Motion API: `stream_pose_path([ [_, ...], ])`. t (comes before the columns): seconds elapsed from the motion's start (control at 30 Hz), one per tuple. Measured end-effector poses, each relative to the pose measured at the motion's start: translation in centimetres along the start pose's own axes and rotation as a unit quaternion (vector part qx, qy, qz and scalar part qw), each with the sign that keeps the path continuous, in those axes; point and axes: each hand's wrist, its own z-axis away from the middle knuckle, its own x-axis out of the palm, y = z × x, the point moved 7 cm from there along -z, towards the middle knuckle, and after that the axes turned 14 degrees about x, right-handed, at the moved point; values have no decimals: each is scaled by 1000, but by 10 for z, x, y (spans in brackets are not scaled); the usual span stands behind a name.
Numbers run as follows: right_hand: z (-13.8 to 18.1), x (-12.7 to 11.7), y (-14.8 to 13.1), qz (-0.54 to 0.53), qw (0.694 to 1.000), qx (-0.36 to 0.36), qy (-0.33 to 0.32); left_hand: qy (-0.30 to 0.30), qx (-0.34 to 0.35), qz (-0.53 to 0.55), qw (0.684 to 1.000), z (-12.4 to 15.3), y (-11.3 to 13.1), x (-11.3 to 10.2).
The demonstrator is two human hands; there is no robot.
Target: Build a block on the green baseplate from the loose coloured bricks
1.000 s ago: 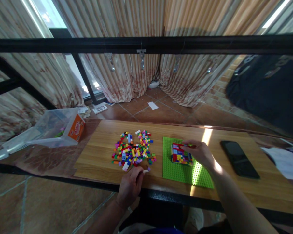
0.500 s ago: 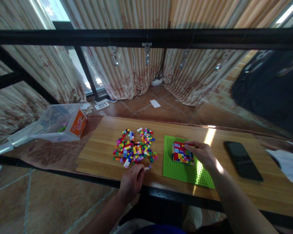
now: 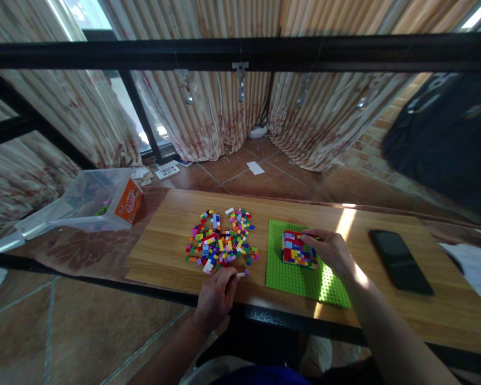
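Observation:
A green studded baseplate [image 3: 292, 278] lies on the wooden table [image 3: 168, 251]. On it stands a multicoloured block of small bricks [image 3: 295, 250]. My right hand [image 3: 328, 252] rests against that block's right side, fingers curled onto its top edge. To the left lies a loose pile of small coloured bricks [image 3: 221, 244]. My left hand [image 3: 216, 297] sits at the table's front edge below the pile, fingers pinched on a small white brick [image 3: 240, 275].
A black phone [image 3: 401, 261] lies right of the baseplate, white paper [image 3: 471, 262] further right. A clear plastic box [image 3: 92, 200] with an orange label sits at the far left. A black metal rail [image 3: 240, 53] crosses overhead; curtains hang behind.
The view shifted slightly; both hands stay in nearly the same places, the right on the brick block and the left pinching the white brick.

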Motion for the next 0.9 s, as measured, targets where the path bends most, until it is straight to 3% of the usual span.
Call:
stream_pose_path([
  [0.27, 3, -3, 0, 16, 999, -29, -6, -11, -1, -1, 1000, -2, 1, 0],
  [0.37, 20, -18, -6, 30, 992, -67, 103, -20, -2, 7, 1000, -1, 2, 0],
  [0.47, 52, -19, -19, 32, 964, -164, 207, -20, 3, 13, 1000, -1, 4, -1],
  [0.53, 73, 2, -28, 37, 956, -232, 174, -17, 9, 15, 1000, -1, 6, -2],
  [0.63, 100, 54, -34, 124, 940, -310, 69, -19, 11, 14, 1000, -1, 7, -2],
  [0.77, 115, 104, -27, 192, 926, -326, 0, -32, 9, 15, 999, 0, 5, 0],
  [0.9, 114, 123, -21, 227, 919, -321, -7, -40, 13, 12, 999, 2, 3, 3],
])
